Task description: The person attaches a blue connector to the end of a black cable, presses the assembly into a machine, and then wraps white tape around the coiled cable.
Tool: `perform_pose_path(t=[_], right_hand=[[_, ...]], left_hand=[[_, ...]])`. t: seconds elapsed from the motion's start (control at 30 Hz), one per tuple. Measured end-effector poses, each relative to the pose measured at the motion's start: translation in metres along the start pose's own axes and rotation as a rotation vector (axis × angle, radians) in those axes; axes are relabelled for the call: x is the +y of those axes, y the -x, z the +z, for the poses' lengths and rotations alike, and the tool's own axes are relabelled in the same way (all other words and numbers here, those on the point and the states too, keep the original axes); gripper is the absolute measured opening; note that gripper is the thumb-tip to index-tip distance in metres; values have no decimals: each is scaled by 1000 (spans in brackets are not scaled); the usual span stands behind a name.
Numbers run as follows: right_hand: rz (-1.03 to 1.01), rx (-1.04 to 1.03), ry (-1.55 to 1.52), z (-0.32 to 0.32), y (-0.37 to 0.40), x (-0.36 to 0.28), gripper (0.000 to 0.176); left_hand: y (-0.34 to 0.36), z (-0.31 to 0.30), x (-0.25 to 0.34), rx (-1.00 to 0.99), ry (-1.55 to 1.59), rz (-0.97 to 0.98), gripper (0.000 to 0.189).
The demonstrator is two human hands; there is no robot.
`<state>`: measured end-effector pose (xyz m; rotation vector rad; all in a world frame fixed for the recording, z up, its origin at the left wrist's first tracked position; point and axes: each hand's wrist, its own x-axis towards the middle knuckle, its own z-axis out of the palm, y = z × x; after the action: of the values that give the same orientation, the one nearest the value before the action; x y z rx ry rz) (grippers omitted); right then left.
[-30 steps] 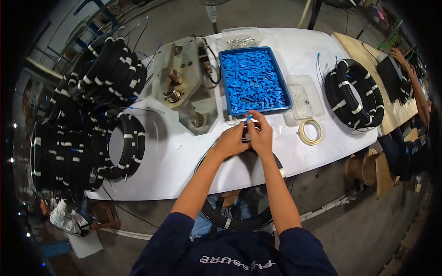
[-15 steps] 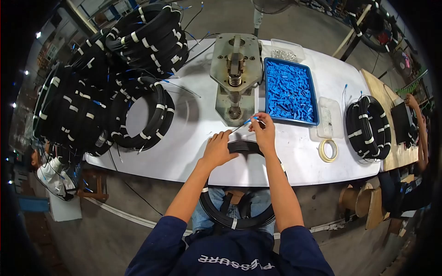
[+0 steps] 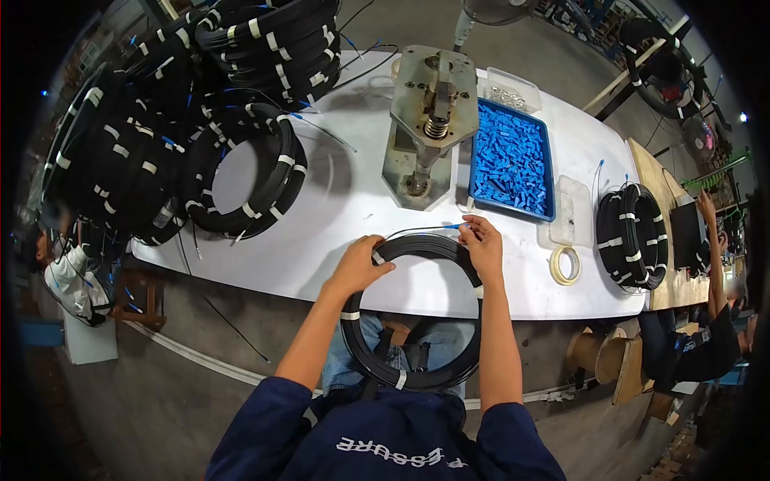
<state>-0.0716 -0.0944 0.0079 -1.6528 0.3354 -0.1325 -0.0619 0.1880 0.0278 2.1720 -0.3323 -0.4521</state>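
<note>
A coil of black cable (image 3: 441, 377), bound with white bands, rests partly on the table edge and partly over my lap. My left hand (image 3: 359, 266) is closed around the coil's upper left, where a thin black cable end comes off. That end runs right to a blue connector (image 3: 452, 226) on its tip. My right hand (image 3: 484, 247) pinches the cable end at the connector, just above the coil's upper right. A metal hand press (image 3: 433, 120) stands beyond my hands.
A blue tray (image 3: 513, 210) full of blue connectors stands right of the press, near clear plastic boxes (image 3: 573, 210) and a tape roll (image 3: 555, 266). Stacked cable coils (image 3: 281, 60) crowd the left; another coil (image 3: 613, 240) lies right. People sit at both sides.
My left hand has moved from the cable end onto the coil's rim. My right hand, with the blue connector, is farther from the press. The coil lies more fully on the table, and the view has shifted.
</note>
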Motion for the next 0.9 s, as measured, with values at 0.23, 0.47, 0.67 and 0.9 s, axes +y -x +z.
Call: perform_pose_path(t=[0.23, 0.47, 0.67, 0.9], right_hand=[[35, -200, 148, -7, -4, 5, 22], [-196, -200, 522, 13, 20, -12, 53], [-327, -25, 487, 17, 17, 4, 42], [-97, -60, 125, 18, 16, -9, 16]], left_hand=[[11, 8, 0, 157, -137, 53, 54], [-35, -20, -10, 12, -83, 235, 45], [-22, -26, 13, 181, -221, -124, 56], [-23, -19, -3, 203, -242, -3, 52]])
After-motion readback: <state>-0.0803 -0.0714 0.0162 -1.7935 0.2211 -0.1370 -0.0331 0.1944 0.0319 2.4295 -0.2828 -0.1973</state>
